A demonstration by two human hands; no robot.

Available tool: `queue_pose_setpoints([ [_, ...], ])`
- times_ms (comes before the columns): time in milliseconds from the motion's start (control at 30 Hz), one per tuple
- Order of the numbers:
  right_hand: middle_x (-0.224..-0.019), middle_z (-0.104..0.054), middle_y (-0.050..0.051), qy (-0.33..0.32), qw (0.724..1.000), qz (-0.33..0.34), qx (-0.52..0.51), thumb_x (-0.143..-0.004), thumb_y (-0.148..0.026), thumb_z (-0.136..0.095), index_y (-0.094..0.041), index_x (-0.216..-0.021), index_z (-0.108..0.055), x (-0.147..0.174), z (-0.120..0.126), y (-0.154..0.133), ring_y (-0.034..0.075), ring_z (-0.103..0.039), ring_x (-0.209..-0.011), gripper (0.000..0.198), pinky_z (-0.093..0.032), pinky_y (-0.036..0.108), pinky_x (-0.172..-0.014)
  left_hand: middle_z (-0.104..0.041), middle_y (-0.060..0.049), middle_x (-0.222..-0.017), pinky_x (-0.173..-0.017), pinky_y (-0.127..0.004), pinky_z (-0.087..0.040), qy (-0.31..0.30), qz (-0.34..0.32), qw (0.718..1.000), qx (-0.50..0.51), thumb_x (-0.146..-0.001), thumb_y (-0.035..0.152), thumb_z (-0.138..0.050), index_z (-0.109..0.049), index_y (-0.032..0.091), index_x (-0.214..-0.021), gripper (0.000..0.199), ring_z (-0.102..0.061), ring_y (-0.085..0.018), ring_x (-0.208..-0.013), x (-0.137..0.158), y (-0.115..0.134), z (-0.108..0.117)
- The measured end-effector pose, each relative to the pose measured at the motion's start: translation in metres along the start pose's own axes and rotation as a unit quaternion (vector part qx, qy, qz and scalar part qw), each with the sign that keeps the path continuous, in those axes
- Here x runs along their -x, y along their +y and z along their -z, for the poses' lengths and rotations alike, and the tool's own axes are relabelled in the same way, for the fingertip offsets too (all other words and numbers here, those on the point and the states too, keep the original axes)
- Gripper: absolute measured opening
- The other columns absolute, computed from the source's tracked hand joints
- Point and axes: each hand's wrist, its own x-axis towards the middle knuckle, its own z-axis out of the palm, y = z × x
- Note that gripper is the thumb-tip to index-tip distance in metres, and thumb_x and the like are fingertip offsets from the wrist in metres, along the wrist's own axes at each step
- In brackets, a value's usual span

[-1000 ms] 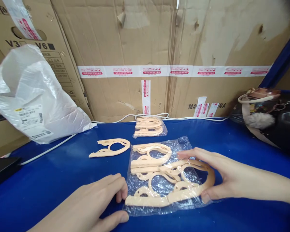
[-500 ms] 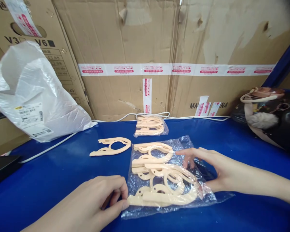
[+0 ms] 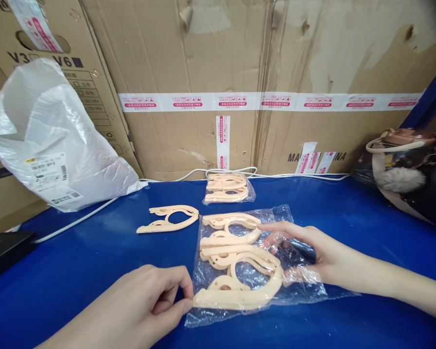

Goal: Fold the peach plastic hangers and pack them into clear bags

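A clear plastic bag point(image 3: 305, 291) lies on the blue table with cream folding hangers point(image 3: 240, 298) inside, stacked so that two loops show. My left hand point(image 3: 160, 295) pinches the bag's lower left edge between thumb and bent fingers, right at the end of the lower hanger. At the bag's right side my right hand point(image 3: 308, 247) has its thumb and fingers apart. Its index fingertip touches the rounded tip of the upper hanger, and its thumb, partly under plastic, is against the lower hangers' tip. A single folded hanger point(image 3: 169, 219) lies left of the bag.
Behind it sits a smaller bagged pack of hangers point(image 3: 227, 188). A white cable point(image 3: 305, 176) runs along large cardboard boxes point(image 3: 189, 140) at the back. A white mailing bag point(image 3: 58, 145) leans at left, a black object point(image 3: 7, 252) below it. A dark handbag point(image 3: 425, 189) stands at right.
My right hand's thumb has moved left, and the lower hangers in the bag have slid together into a neater stack. My left hand has kept its pinch.
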Motion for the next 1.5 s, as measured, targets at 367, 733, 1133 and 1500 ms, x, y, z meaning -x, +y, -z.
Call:
queue_pose_setpoints([
  [367,-0.112,-0.068,0.001,-0.007,1.000,0.015,0.000,-0.082,-0.035,-0.068,-0.033,-0.142,-0.038,0.001,0.000,0.003,0.019,-0.064,-0.099,0.067,-0.048,0.032,-0.088,-0.057,0.003,-0.062,-0.053,-0.020,-0.037,0.056,-0.063,0.996,-0.032,-0.088,0.045,-0.045,-0.067,0.023,-0.091,0.032,-0.050,-0.013,-0.057,-0.015,-0.028,0.035],
  [733,-0.082,-0.069,0.000,0.146,0.904,0.043,0.399,-0.096,-0.035,-0.041,-0.028,-0.132,-0.046,0.005,0.033,0.017,0.020,-0.063,-0.074,0.038,-0.049,0.034,-0.066,-0.056,-0.004,-0.134,-0.099,-0.034,-0.043,0.082,-0.053,0.992,-0.077,-0.075,0.055,-0.063,-0.047,0.021,-0.135,0.070,-0.055,-0.028,-0.119,-0.074,-0.102,0.087],
  [1133,-0.127,-0.055,0.008,0.171,0.886,0.134,0.409,-0.093,-0.037,-0.050,-0.024,-0.130,-0.047,-0.014,0.019,-0.015,0.021,-0.054,-0.114,0.039,-0.048,0.035,-0.090,-0.048,-0.011,-0.130,-0.097,-0.044,-0.045,0.287,-0.184,0.933,-0.111,-0.077,0.044,-0.062,-0.037,0.020,-0.135,0.067,-0.052,-0.031,-0.116,-0.060,-0.031,0.067],
  [1500,-0.129,-0.053,0.008,0.135,0.919,0.152,0.338,-0.082,-0.039,-0.065,-0.025,-0.137,-0.036,-0.009,-0.003,-0.027,0.022,-0.053,-0.115,0.064,-0.050,0.034,-0.092,-0.042,-0.010,-0.139,-0.108,-0.037,-0.038,0.280,-0.331,0.901,-0.016,-0.075,0.032,-0.068,-0.027,0.020,-0.140,0.077,-0.040,-0.022,-0.130,-0.049,0.043,0.004],
])
